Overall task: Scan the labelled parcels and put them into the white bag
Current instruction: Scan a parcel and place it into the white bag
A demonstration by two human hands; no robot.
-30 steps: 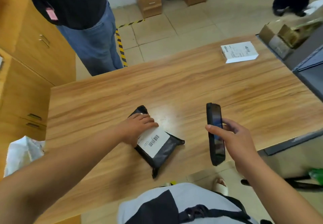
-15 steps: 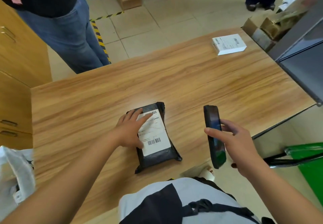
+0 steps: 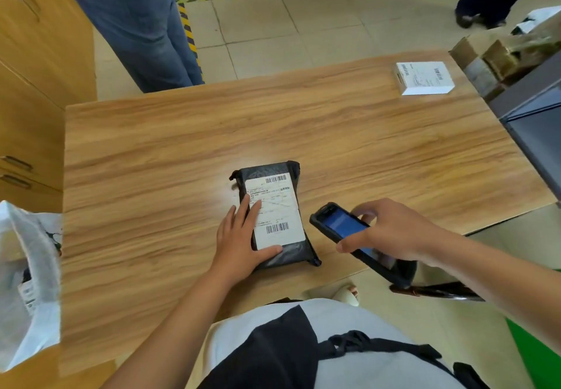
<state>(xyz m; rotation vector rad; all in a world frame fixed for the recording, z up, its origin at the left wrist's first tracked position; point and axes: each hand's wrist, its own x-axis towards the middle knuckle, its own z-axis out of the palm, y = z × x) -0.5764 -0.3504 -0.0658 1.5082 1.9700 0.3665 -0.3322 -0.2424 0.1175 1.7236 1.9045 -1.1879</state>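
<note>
A black parcel (image 3: 273,211) lies flat on the wooden table (image 3: 151,152), a little right of the middle and close to the near edge, with its white label (image 3: 282,237) facing up. The label carries one barcode at its far end and another at its near end.

The left hand (image 3: 239,243) rests on the parcel's near left part. Its fingers (image 3: 253,215) are straight and lie flat, with the tips reaching onto the left edge of the label. The thumb stretches to the right along the label's near edge. The hand presses down on the parcel and is not curled round it.

The right hand (image 3: 394,231) is just to the right of the parcel and not touching it. It grips a dark handheld scanner (image 3: 340,223), with the thumb over the near side and the fingers wrapped round the far side. The scanner's blue screen faces up and its far end is angled towards the parcel's right edge, near the lower barcode. It seems to be held slightly above the table, though the view does not make that certain.

A white box (image 3: 425,77) with its own label sits well apart at the far right corner of the table. The white bag (image 3: 30,282) stands open off the table's left edge, near the person.
</note>
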